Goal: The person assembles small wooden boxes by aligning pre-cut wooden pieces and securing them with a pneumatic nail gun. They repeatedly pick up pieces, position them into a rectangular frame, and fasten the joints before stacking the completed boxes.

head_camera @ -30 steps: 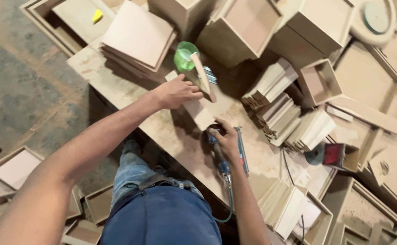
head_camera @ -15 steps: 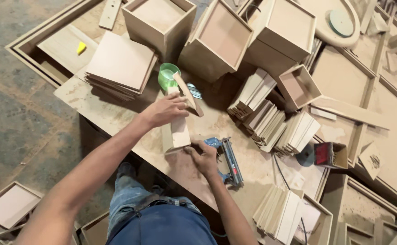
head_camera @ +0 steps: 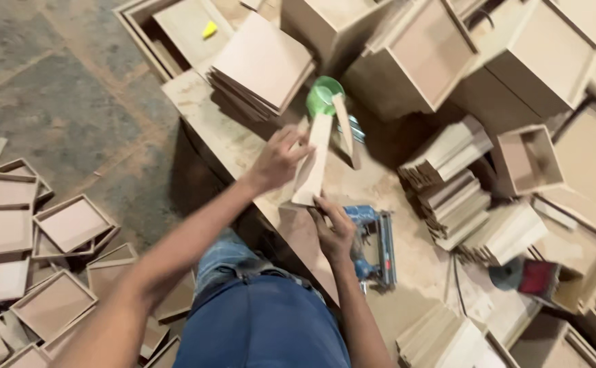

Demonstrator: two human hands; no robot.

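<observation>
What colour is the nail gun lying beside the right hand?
The nail gun is blue with dark parts, seen in the head view.

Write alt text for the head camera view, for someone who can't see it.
Seen from above, a person's left hand and right hand hold a narrow wooden strip on a dusty workbench. A blue nail gun lies beside the right hand, with a green cup, stacked boards and open wooden boxes around.
</observation>
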